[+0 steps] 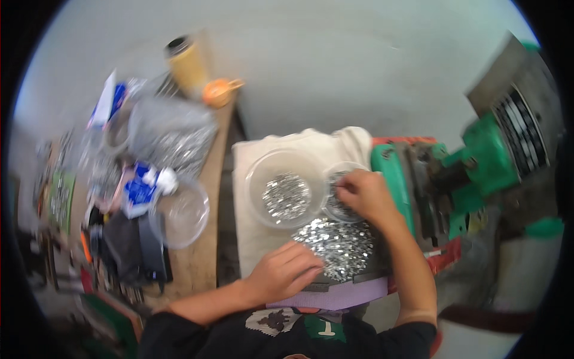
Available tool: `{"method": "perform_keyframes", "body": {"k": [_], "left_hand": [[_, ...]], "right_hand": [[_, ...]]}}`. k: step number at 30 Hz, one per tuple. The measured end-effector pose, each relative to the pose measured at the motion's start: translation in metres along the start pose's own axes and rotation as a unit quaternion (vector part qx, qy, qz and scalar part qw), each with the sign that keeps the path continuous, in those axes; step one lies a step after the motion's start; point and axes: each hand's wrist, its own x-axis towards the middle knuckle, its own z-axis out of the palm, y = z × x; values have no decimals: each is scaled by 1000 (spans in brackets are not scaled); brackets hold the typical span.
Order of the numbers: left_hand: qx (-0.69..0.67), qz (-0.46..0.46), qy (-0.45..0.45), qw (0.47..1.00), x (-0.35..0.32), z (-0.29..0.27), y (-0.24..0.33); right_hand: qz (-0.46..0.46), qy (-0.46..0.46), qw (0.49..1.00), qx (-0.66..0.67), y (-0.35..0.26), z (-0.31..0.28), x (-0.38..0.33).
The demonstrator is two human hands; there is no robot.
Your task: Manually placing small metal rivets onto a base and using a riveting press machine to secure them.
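A loose heap of small shiny metal pieces (341, 248) lies on the cloth-covered work surface (248, 239) in front of me. My left hand (281, 272) is at the heap's left edge, its fingers drawn together with the tips by the pieces; what they hold, if anything, is hidden. Behind the heap stands a round clear plastic tub (252, 200) with more metal pieces inside. To its right is a smaller clear tub (330, 208), also holding small metal pieces. My right hand (368, 196) reaches over this one, thumb and fingers pinched; I cannot make out anything between them.
A green machine (490, 149) stands close on the right. Along the left runs a wooden bench (200, 263) with a clear plastic bowl (182, 212), a bag of metal parts (179, 131), a yellow bottle (188, 69), an orange lid (218, 93) and dark cloth (122, 245).
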Motion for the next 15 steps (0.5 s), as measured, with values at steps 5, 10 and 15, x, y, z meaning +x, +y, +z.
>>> {"method": "perform_keyframes", "body": {"k": [5,10,15], "left_hand": [[38,52,39,997,43,11,-4],[197,50,105,974,83,26,-6],[224,3,125,966,108,45,-13]], "right_hand": [[111,50,986,110,14,-10,-20],[165,75,938,297,34,-17,-33],[189,76,861,467,32,-14,-37]]}}
